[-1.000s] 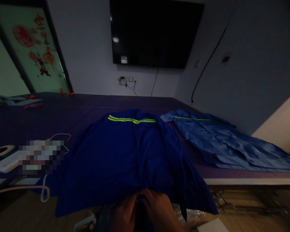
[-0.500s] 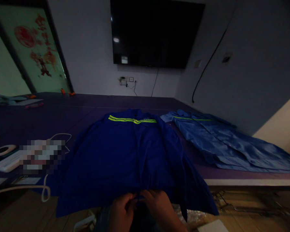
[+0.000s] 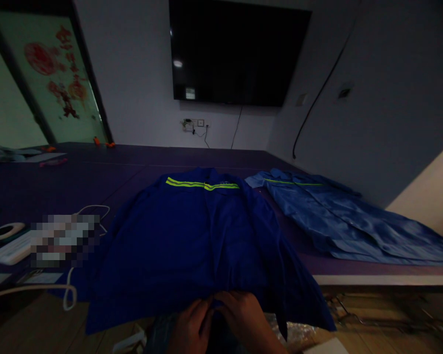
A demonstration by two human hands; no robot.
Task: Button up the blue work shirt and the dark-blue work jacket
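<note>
A dark blue work jacket (image 3: 162, 236) with a yellow-green striped band across its chest lies spread front up, collar away from me, its hem hanging over the table's near edge. At the middle of that hem, my left hand (image 3: 195, 317) pinches the cloth by the front opening. Close beside it, almost touching, my right hand (image 3: 239, 309) grips the same hem with bent fingers. The fingertips and the bit of cloth between them are partly hidden in shadow.
To the right lies a lighter blue jacket (image 3: 328, 211) on the purple table (image 3: 107, 172). A white power strip (image 3: 13, 248), cables and a blurred-out object are at the left. A dark television (image 3: 239, 54) hangs on the wall. Clear plastic (image 3: 295, 330) lies below the table.
My left hand has shifted slightly right and down, closer to the right hand at the hem. The right hand stays nearly in place, and the jacket lies almost the same.
</note>
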